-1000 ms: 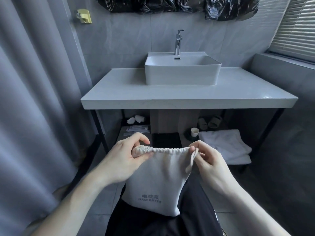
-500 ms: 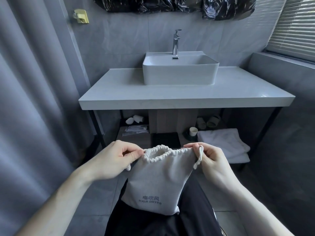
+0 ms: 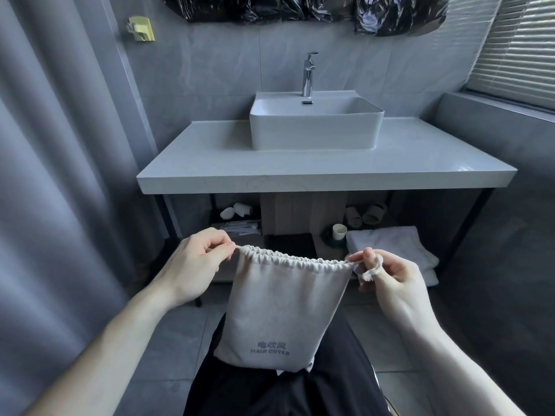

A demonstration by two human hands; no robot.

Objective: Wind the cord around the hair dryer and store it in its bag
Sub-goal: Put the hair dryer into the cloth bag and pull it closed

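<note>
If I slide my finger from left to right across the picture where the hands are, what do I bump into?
Curtain → left hand → hair dryer bag → right hand.

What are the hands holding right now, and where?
The drawstring bag: left hand pinches its gathered mouth's left end, right hand the right end.

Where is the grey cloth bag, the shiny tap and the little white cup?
Grey cloth drawstring bag point(image 3: 285, 307): head view, plain front panel.
Shiny metal tap point(image 3: 307, 76): head view, upright stem.
Little white cup point(image 3: 339, 231): head view, side wall.
</note>
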